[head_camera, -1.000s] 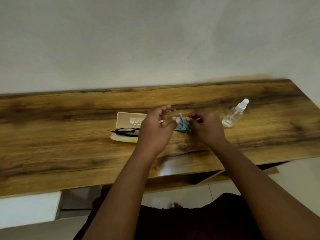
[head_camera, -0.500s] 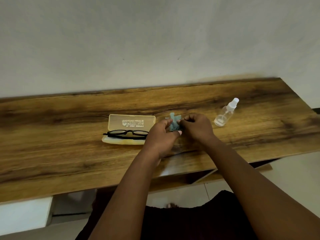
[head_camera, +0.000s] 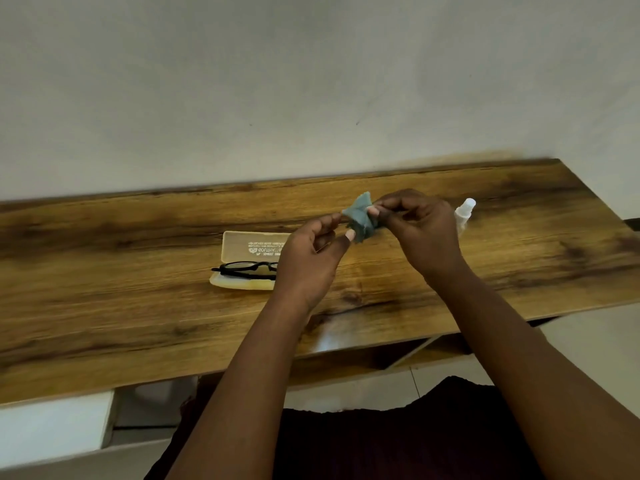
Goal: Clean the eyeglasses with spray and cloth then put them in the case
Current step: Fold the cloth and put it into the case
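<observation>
Two hands are up above a long wooden table. Between them is a small blue-grey cloth, all bunched up. The left hand pinches the lower left part of the cloth with its thumb and fingers. The right hand pinches the right side of the cloth with its thumb and first finger. Its other fingers are curled in. The cloth is held in the air, a bit above the table top.

The glasses have a black frame. They lie in the open case, which sits on the table to the left of the hands. The case is pale yellow. Its lid is flipped back and has some small white writing on it, too small to read. The left hand hides the right end of the case and the glasses.

A clear spray bottle with a white top stands on the table just behind the right hand. The hand hides most of it.

The table is pushed up against a plain pale wall.
</observation>
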